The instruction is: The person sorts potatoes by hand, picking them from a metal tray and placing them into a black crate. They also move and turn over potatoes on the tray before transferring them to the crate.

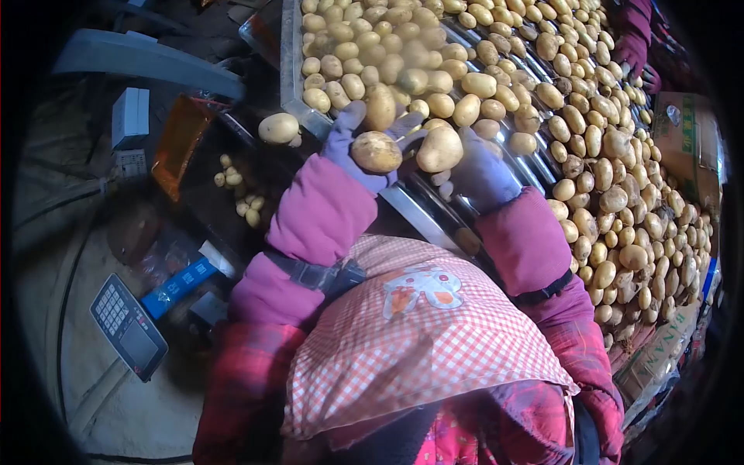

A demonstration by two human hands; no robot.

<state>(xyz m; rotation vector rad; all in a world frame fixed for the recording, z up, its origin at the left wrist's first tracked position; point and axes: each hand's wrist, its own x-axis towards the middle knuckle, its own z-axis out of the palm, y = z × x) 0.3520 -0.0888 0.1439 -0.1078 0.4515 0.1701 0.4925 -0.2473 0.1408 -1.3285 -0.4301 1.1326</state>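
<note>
My left hand (342,144), in a pale purple glove, is closed around a potato (377,152) with a brown-stained skin. Another potato (380,107) sits against its upper fingers; whether it is gripped too is hard to see. My right hand (483,177), gloved alike, holds a smooth yellow potato (440,149) at its inner side, close to the left hand. Its fingers are partly hidden behind that potato. Both hands are over the near edge of a metal roller table (536,165) covered with potatoes.
A large potato (278,128) lies left of the metal side rail (291,85). Small potatoes (235,183) lie lower down near an orange panel (178,147). A scale keypad (128,325) stands at lower left. Cardboard boxes (686,139) line the right. Another person's gloved hand (632,53) is at upper right.
</note>
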